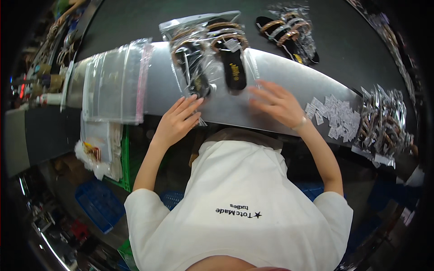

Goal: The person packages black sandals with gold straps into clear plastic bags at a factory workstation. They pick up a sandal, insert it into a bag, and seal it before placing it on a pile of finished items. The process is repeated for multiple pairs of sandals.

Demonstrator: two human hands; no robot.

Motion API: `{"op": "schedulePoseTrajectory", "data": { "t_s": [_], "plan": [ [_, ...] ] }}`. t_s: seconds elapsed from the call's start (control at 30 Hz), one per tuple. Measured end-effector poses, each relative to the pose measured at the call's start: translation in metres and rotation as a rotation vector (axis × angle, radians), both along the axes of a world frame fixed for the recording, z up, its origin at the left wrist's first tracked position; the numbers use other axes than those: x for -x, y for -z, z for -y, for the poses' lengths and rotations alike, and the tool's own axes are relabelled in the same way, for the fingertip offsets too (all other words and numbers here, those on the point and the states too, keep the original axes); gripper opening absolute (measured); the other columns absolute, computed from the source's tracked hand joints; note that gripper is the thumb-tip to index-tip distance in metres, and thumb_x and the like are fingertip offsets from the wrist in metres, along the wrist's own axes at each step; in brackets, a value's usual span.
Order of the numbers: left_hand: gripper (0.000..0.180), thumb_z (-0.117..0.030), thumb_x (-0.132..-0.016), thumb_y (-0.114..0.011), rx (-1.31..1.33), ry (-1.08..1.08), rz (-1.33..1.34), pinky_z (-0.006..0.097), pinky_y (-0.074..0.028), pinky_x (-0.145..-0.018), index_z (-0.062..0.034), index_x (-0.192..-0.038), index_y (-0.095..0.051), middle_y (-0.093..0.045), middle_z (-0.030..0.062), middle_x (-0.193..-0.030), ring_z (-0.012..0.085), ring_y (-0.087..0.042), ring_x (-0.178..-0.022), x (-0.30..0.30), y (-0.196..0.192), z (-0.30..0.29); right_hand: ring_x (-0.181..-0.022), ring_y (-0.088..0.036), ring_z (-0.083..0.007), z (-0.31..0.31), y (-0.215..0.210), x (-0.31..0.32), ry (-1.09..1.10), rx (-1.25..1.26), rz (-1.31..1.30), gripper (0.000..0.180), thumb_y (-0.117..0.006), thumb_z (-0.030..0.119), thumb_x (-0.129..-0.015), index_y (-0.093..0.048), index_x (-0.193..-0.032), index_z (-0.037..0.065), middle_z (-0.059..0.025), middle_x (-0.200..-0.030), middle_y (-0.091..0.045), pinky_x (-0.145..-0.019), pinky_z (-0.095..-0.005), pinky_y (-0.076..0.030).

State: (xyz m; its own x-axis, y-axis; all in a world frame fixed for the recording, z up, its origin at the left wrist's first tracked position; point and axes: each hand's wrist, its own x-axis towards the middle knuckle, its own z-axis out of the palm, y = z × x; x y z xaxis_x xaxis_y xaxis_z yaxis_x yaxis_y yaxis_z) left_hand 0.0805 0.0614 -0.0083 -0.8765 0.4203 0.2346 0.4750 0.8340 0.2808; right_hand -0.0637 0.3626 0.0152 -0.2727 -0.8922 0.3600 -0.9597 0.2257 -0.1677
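A pair of black sandals with gold and silver braided straps lies on the metal edge of the worktop, the left sandal (184, 56) beside the right sandal (234, 72). A clear plastic bag (174, 25) is around the left one; I cannot tell whether the right one is fully inside. A small white tag (232, 44) rests on the right sandal's straps. My left hand (178, 121) is open, its stretched fingers touching the bag at the left sandal's near end. Slightly blurred, my right hand (281, 106) hovers open with fingers spread, right of the right sandal, holding nothing.
A stack of clear bags (113, 83) with a pink strip lies at the left. Another bagged sandal pair (289, 34) sits farther back. At the right are loose white tags (337, 115) and piled bagged sandals (384, 124). Below the left edge stand a green crate (126, 156) and a blue crate (99, 203).
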Motion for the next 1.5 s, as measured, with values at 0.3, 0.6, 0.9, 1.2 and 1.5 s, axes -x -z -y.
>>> {"op": "schedulePoseTrajectory", "data": {
  "t_s": [0.3, 0.6, 0.9, 1.2, 1.5],
  "plan": [
    [0.019, -0.003, -0.091, -0.051, -1.298, -0.805, 0.481, 0.025, -0.046, -0.056, -0.0002, -0.107, -0.040, -0.060, 0.0093, -0.062, 0.0127, -0.056, -0.054, -0.088, -0.001, -0.057, -0.054, -0.057, -0.0085, -0.027, 0.020, -0.110, 0.767, 0.569, 1.629, 0.017, -0.062, 0.012, -0.086, -0.054, -0.094, 0.000, -0.0056, -0.061, -0.061, -0.051, -0.0241, -0.046],
    [0.021, -0.009, -0.093, -0.049, -1.570, -0.295, 1.018, 0.026, -0.050, -0.059, 0.0068, -0.106, -0.053, -0.064, 0.0092, -0.076, 0.0137, -0.060, -0.058, -0.037, 0.008, -0.054, -0.056, -0.034, -0.0042, -0.038, 0.025, -0.099, 0.701, 0.493, 1.500, 0.036, -0.077, 0.032, -0.075, -0.057, -0.073, 0.002, 0.0072, -0.061, -0.038, -0.046, -0.0248, -0.026],
    [0.045, -0.008, -0.085, -0.055, -0.948, 0.452, 0.302, 0.045, -0.038, -0.098, 0.0051, -0.126, -0.043, -0.059, 0.0231, -0.114, 0.0357, -0.054, -0.113, 0.068, -0.119, -0.185, -0.085, -0.062, -0.0123, -0.223, -0.098, -0.018, 0.371, 1.483, 0.841, 0.041, -0.065, 0.006, -0.083, -0.052, -0.122, 0.004, -0.0046, -0.102, -0.060, -0.071, -0.0242, -0.053],
    [0.036, -0.007, -0.085, -0.054, -0.816, -0.052, 0.224, 0.039, -0.033, -0.103, 0.0010, -0.120, -0.052, -0.057, 0.0153, -0.120, 0.0273, -0.049, -0.119, 0.097, -0.030, -0.140, -0.080, -0.060, -0.0116, -0.554, -0.154, -0.019, 1.479, 1.016, 0.520, 0.033, -0.062, 0.017, -0.086, -0.059, -0.118, 0.010, 0.0008, -0.098, -0.064, -0.073, -0.0290, -0.050],
    [0.028, -0.005, -0.088, -0.051, -0.794, -0.281, 0.189, 0.034, -0.037, -0.099, 0.0013, -0.115, -0.056, -0.058, 0.0102, -0.115, 0.0209, -0.052, -0.112, 0.094, 0.020, -0.090, -0.078, -0.062, -0.0117, -0.624, -0.105, -0.020, 1.581, 1.047, 0.734, 0.038, -0.066, 0.024, -0.084, -0.059, -0.117, 0.006, -0.0015, -0.097, -0.066, -0.065, -0.0275, -0.051]
  ]
}}
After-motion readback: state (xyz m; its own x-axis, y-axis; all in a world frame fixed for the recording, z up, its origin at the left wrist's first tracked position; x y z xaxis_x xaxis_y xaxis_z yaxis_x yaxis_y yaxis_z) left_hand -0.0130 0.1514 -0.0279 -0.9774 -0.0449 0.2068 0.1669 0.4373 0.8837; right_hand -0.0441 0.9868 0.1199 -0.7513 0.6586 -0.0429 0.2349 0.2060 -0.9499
